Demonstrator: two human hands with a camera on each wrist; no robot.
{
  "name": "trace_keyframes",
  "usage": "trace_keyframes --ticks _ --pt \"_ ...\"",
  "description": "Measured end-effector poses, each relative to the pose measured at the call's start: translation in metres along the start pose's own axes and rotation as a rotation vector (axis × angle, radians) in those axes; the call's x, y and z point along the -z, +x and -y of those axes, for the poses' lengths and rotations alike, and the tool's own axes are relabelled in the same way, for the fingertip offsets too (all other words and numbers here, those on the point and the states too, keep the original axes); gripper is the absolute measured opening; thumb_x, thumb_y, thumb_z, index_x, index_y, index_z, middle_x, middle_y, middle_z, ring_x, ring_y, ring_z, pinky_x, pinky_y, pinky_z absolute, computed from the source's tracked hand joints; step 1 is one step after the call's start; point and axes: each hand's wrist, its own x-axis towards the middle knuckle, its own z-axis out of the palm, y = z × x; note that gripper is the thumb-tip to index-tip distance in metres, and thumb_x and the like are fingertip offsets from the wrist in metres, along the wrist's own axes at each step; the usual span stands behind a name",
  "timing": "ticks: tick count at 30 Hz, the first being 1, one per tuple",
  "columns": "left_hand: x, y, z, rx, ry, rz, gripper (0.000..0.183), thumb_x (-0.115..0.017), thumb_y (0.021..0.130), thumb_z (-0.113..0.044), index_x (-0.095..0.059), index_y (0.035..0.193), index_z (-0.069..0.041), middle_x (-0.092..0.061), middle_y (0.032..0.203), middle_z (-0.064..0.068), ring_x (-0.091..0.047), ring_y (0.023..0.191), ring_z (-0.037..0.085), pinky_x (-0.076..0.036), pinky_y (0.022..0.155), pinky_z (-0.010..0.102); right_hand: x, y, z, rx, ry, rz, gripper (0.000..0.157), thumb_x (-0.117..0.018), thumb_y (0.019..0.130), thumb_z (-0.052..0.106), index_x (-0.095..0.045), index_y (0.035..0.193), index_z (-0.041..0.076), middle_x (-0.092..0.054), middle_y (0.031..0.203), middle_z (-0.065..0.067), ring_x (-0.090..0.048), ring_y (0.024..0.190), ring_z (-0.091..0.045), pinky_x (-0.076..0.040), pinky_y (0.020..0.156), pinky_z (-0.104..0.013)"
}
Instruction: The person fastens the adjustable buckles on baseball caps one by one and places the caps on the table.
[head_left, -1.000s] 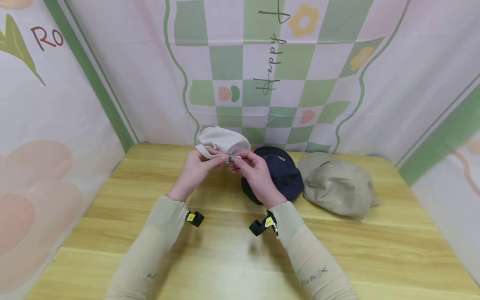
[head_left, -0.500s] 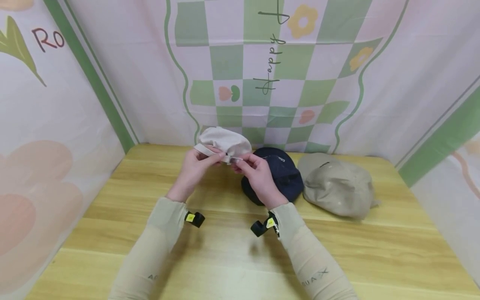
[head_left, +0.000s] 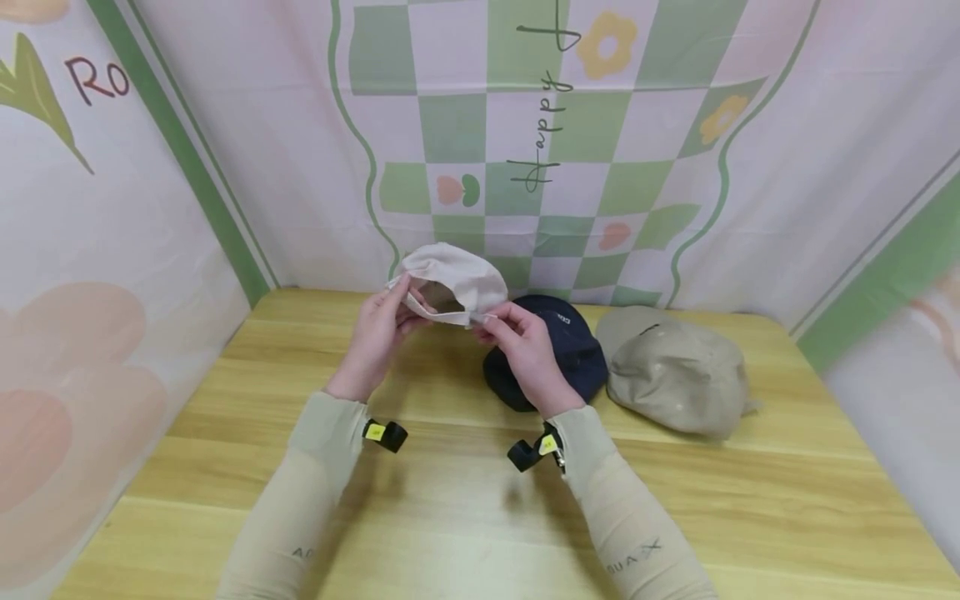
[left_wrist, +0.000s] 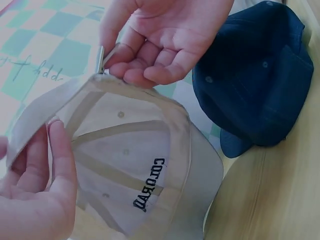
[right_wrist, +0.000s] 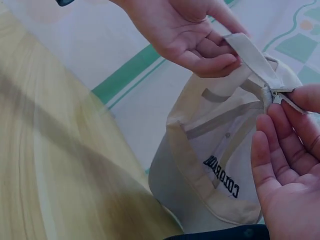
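Observation:
A cream baseball cap (head_left: 468, 275) is held up over the back of the table, its rear opening and strap towards me. My left hand (head_left: 377, 332) grips the strap (right_wrist: 252, 60) near its left end, fingers tucked inside it. My right hand (head_left: 525, 350) pinches the strap's loose end beside a small metal buckle (right_wrist: 275, 93). Dark mirrored lettering (left_wrist: 150, 185) shows inside the crown in both wrist views. Part of the strap is hidden behind my left fingers in the head view.
A navy cap (head_left: 566, 346) lies on the wooden table (head_left: 465, 517) just behind my right hand. To its right, touching it, rests a khaki cap (head_left: 678, 375). A patterned cloth (head_left: 517, 125) hangs along the table's back edge.
My left hand has let go near the buckle and shifted left along the strap. The cap's rear opening now shows wider. My right hand has stayed at the strap end, moving slightly right.

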Motion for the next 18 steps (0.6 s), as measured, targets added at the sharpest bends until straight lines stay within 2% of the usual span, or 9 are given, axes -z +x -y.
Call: trace_keyframes --ticks 4,6,12,18 --pt "0.001 0.002 0.001 0.008 -0.054 -0.049 0.029 -0.044 0.112 -0.025 -0.057 0.101 -0.002 -0.068 0.084 0.004 -0.067 0.078 0.016 -0.056 0.082 0.03 0.005 0.001 0.002 0.02 0.035 -0.03 0.012 -0.058 0.1 -0.002 -0.063 0.09 0.0 -0.068 0.088 -0.013 -0.065 0.083 -0.023 -0.056 0.079 -0.031" --pt "0.002 0.002 0.002 0.003 -0.074 -0.066 0.028 -0.045 0.112 -0.024 -0.058 0.103 -0.001 -0.069 0.086 0.005 -0.068 0.08 0.017 -0.056 0.083 0.03 0.007 0.002 0.002 0.028 0.056 -0.039 0.013 -0.058 0.1 -0.002 -0.064 0.089 0.002 -0.067 0.088 -0.012 -0.064 0.082 -0.023 -0.055 0.078 -0.03" --pt "0.001 0.004 0.007 -0.034 -0.108 -0.078 0.024 -0.05 0.11 -0.021 -0.062 0.098 -0.004 -0.072 0.089 0.006 -0.069 0.088 0.017 -0.057 0.086 0.032 0.015 0.003 0.004 0.05 0.039 -0.056 0.015 -0.058 0.1 0.0 -0.064 0.087 0.004 -0.067 0.086 -0.007 -0.06 0.078 -0.018 -0.052 0.074 -0.03" --pt "0.001 0.004 0.013 -0.077 -0.105 -0.09 0.024 -0.052 0.109 -0.019 -0.063 0.093 -0.005 -0.073 0.088 0.007 -0.07 0.086 0.018 -0.057 0.088 0.035 0.019 0.003 0.005 0.067 0.013 -0.045 0.016 -0.058 0.1 -0.001 -0.06 0.085 0.004 -0.061 0.093 -0.009 -0.055 0.078 -0.027 -0.052 0.074 -0.028"
